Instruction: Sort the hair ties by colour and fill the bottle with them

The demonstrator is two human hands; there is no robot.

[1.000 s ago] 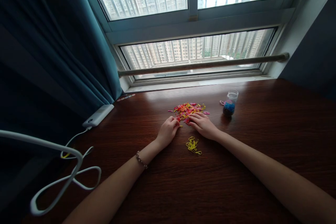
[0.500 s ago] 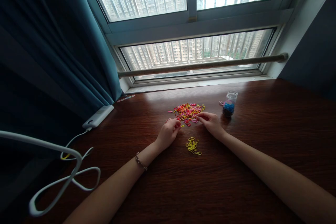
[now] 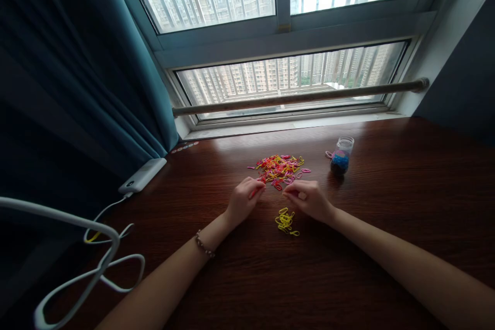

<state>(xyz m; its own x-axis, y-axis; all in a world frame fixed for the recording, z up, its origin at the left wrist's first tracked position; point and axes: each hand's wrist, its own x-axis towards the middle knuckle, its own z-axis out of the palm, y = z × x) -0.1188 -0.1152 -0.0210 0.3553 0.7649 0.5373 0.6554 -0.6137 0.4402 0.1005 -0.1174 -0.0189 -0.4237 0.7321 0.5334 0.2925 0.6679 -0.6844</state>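
Observation:
A mixed pile of red, pink and yellow loops [image 3: 281, 167] lies on the dark wooden table [image 3: 240, 278]. Nearer to me is a small heap of yellow loops [image 3: 285, 220]. My left hand [image 3: 244, 197] is at the pile's lower left edge, its thumb and fingers pinched; what lies between the tips is too small to make out. At the pile's lower right, just above the yellow heap, my right hand [image 3: 309, 199] is also closed in a pinch, and anything in it is hidden or too small to tell.
A clear jar [image 3: 340, 157] with blue and dark contents stands right of the pile, a pink loop beside it. On the left are a white power strip [image 3: 143, 175], a looping white cable [image 3: 93, 281] and a blue curtain [image 3: 127, 72]. A window is behind the table.
My right hand has drawn back from the pile toward me and slightly left, uncovering pink loops at the pile's right side. My left hand has shifted slightly. The whole view has moved a little.

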